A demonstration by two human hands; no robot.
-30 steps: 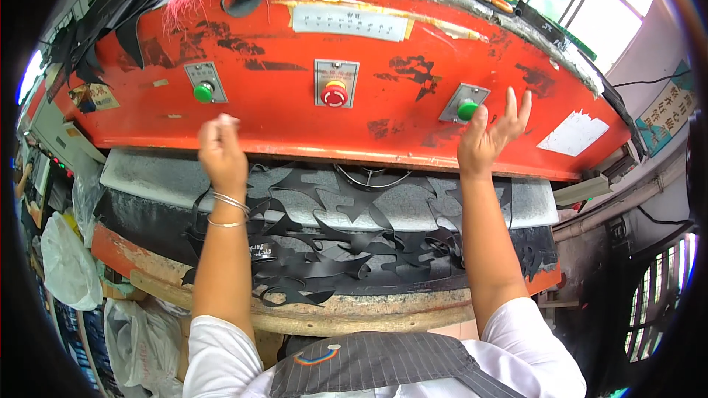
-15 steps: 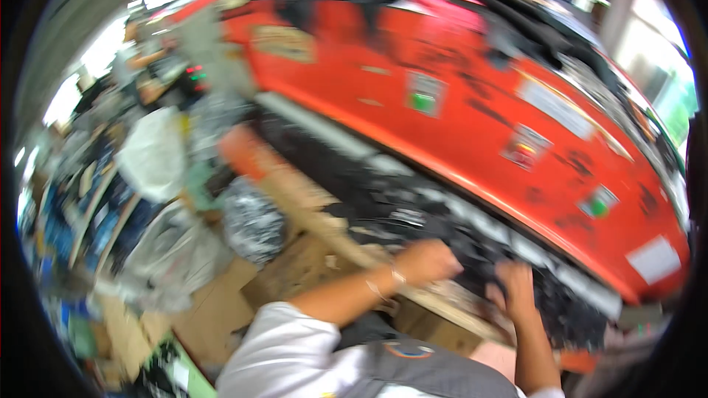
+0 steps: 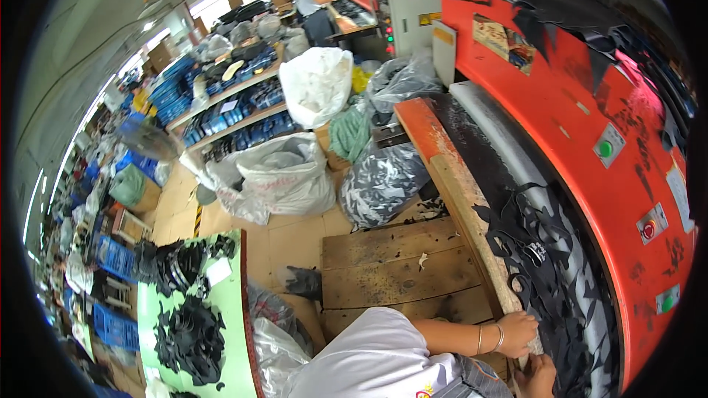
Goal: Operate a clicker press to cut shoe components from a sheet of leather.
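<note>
My left hand [image 3: 518, 333] lies at the wooden front ledge [image 3: 466, 203] of a red machine [image 3: 546, 96]. Its fingers are curled closed; whatever they may hold is hidden. Close below it, my right hand [image 3: 540, 377] is also at the ledge with bent fingers, and its grip is partly cut off from sight. Just beyond both hands, a tangle of black cut-out scraps [image 3: 527, 250] with strips and loops covers the machine's dark bed. A grey-white bar [image 3: 483, 121] runs along the bed beneath the red body.
A green-topped table [image 3: 234, 258] on the left bears piles of black cut pieces [image 3: 188, 335]. A wooden platform [image 3: 398, 258] lies beside the machine. Stuffed plastic bags [image 3: 287, 177] and a white sack [image 3: 316, 81] stand farther off. Another person [image 3: 308, 0] works at the back.
My view has swung left, bringing the green table and the far person into sight. Both hands have come closer together at the wooden ledge.
</note>
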